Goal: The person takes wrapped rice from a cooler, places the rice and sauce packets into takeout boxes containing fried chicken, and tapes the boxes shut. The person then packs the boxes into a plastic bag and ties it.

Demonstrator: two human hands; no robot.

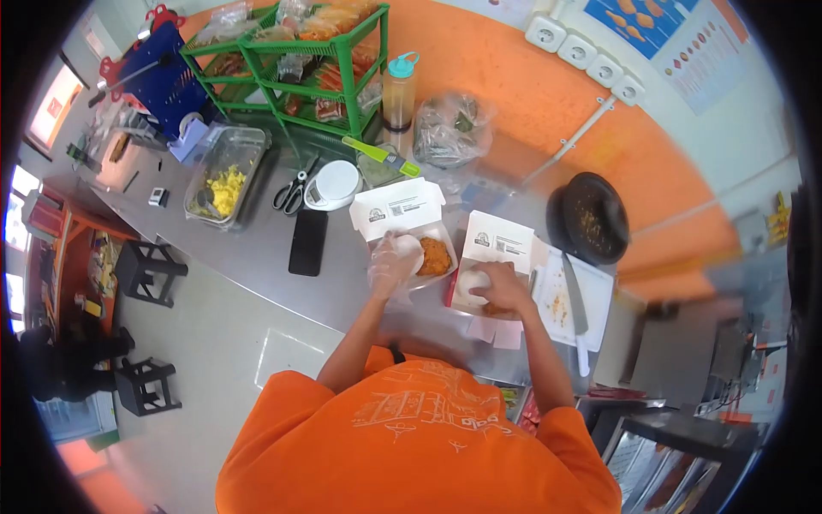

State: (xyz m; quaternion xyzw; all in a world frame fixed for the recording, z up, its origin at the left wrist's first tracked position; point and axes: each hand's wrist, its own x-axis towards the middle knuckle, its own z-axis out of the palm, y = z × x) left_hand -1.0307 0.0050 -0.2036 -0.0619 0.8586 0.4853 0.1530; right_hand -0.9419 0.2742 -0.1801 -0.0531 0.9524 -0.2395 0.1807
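Two open white cardboard food boxes stand side by side at the counter's front. In the left box (401, 209), a piece of orange-brown fried food (435, 255) lies beside a white rounded lump (411, 252). My left hand (390, 264), in a clear plastic glove, has its fingers closed around that lump. Inside the right box (495, 237) is another white rounded lump (467, 284), and my right hand (505, 288) curls its fingers over it. Some brown food shows beneath that hand, mostly hidden. Whether either lump is rice or a wrapped bundle, I cannot tell.
Right of the boxes, a knife (575, 295) lies on a white cutting board (552, 319), near a black bowl (588, 218). Leftward are a phone (308, 243), scissors (291, 194), a round white scale (335, 183) and a yellow-food container (248, 158). Green racks (345, 77) stand behind.
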